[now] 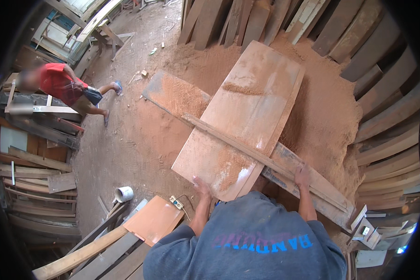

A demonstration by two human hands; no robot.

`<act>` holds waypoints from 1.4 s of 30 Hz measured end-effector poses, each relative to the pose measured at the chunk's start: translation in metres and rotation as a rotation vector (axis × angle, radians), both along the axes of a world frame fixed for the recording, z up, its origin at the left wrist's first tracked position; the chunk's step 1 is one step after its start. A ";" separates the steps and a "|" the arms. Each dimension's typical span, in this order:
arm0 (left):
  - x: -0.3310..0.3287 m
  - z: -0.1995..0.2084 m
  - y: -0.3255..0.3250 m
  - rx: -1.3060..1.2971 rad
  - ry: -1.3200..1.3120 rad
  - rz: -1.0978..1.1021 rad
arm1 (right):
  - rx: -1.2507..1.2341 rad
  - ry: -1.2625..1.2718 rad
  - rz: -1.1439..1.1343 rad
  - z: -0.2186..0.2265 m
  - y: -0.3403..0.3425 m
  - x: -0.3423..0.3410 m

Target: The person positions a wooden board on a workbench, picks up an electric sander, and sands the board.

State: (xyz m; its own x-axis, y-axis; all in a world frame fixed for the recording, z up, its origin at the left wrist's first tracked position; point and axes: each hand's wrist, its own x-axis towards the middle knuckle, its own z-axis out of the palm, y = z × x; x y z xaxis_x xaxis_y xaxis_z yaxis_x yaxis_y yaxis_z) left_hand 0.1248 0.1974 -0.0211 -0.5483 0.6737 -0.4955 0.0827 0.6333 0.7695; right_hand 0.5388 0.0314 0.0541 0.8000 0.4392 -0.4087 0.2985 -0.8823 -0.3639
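Note:
A wide wooden panel [254,109], dusted with sawdust, lies across a long narrow worktable [175,91]. A long straight wooden strip [238,142] crosses over the panel and runs along the table toward the near right. My left hand [202,186] is at the panel's near left edge, fingertips on its top face and the rest of the grip partly hidden. At the right, my right hand [302,176] is closed on the strip, beyond the panel's side. The table's middle is hidden under the panel.
Sawdust [331,112] heaps around the table. Planks [382,51] lean along the far and right sides. A person in a red shirt [56,84] is at the far left. Near left are a white bucket [124,193], a power socket strip [176,202] and a smaller board [155,219].

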 end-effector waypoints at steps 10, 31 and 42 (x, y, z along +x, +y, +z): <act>0.001 0.010 0.009 0.092 0.019 0.008 | 0.370 0.060 -0.045 -0.004 0.137 0.049; -0.023 -0.002 0.033 0.226 0.072 -0.184 | 0.373 0.476 -0.123 -0.064 0.162 0.077; -0.017 0.017 0.024 0.144 -0.067 -0.152 | 0.429 0.405 -0.227 -0.081 0.156 0.049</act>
State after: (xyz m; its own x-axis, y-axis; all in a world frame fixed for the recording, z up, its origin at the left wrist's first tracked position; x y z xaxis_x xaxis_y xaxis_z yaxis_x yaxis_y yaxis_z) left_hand 0.1074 0.2215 -0.0045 -0.4042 0.8125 -0.4201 0.1139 0.5004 0.8583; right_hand 0.5875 0.1870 -0.0274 0.7109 0.4692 -0.5239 -0.1146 -0.6577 -0.7445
